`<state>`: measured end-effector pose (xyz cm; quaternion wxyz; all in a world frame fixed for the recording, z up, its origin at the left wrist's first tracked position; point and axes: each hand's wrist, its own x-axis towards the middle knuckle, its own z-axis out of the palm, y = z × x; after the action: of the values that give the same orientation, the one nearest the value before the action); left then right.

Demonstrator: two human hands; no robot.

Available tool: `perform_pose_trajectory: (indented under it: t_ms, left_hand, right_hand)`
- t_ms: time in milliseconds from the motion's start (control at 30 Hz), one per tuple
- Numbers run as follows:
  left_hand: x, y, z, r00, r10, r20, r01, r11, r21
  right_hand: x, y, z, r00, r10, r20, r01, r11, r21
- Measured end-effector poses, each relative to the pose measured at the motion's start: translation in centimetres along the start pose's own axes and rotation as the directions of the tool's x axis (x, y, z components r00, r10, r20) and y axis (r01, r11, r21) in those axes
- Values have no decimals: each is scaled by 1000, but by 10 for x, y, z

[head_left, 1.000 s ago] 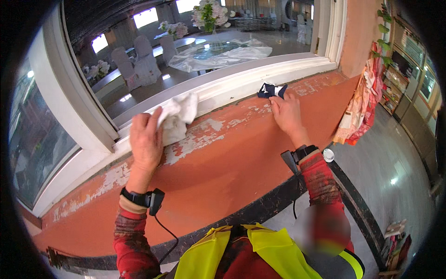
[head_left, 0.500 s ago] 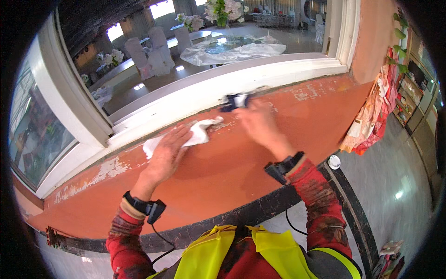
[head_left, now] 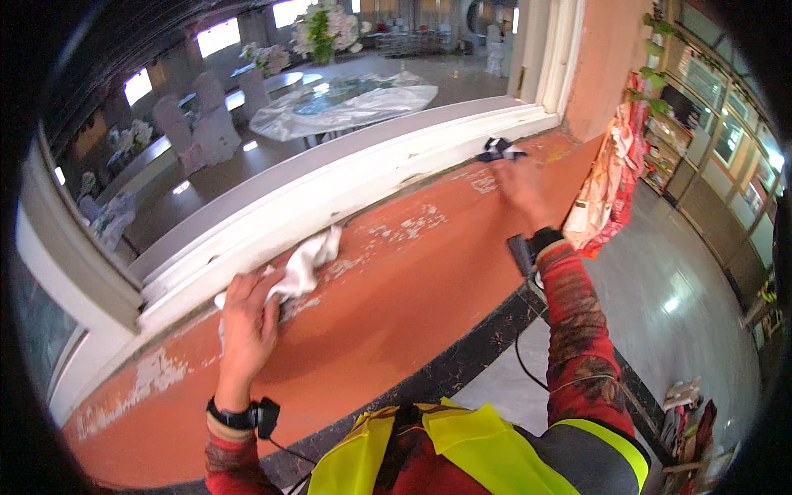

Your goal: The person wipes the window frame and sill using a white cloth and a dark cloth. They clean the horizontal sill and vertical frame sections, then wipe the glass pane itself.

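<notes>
My left hand (head_left: pixel 249 326) presses on a crumpled white cloth (head_left: pixel 301 268) at the left part of an orange painted window ledge (head_left: pixel 388 289). Its fingers lie close together over the cloth, and one end of it sticks out to the right. Farther right, at the far end of the ledge, my right hand (head_left: pixel 520 188) holds a bunched dark blue and white cloth (head_left: pixel 500 149) against the surface near the window frame. Its fingertips are partly hidden and a little blurred. White patches of worn paint (head_left: pixel 417 224) show on the ledge between my hands.
A white window frame (head_left: pixel 379 169) runs along the ledge's far side. Behind it are a table with a clear cover (head_left: pixel 346 103) and covered chairs. Peach and red fabric (head_left: pixel 606 181) hangs at the right end. A black stone border (head_left: pixel 462 355) edges the near side.
My right hand has slid right along the ledge with the dark cloth. My left hand has drawn nearer to me and bunched the white cloth. The view has turned to the right.
</notes>
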<state>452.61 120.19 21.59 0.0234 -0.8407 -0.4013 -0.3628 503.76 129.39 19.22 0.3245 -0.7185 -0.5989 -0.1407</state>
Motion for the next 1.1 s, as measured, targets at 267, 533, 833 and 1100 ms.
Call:
perform_pose_trajectory:
  t_ms: [267, 533, 833, 1100]
  left_hand:
    - [2, 1, -7, 993, 12, 116, -1, 996, -93]
    - [5, 16, -5, 971, -41, 236, 27, 998, 61]
    - [27, 47, 26, 969, -76, 237, 72, 997, 25]
    - [106, 127, 117, 965, -24, 262, 38, 998, -50]
  right_hand:
    - [-95, -185, 21, 627, -775, -79, 718, 535, 446]
    - [-3, -13, 13, 920, -390, -16, 382, 890, 251]
    - [26, 55, 12, 969, -214, -122, 233, 955, 183]
    - [44, 113, 9, 779, -598, -188, 626, 760, 175]
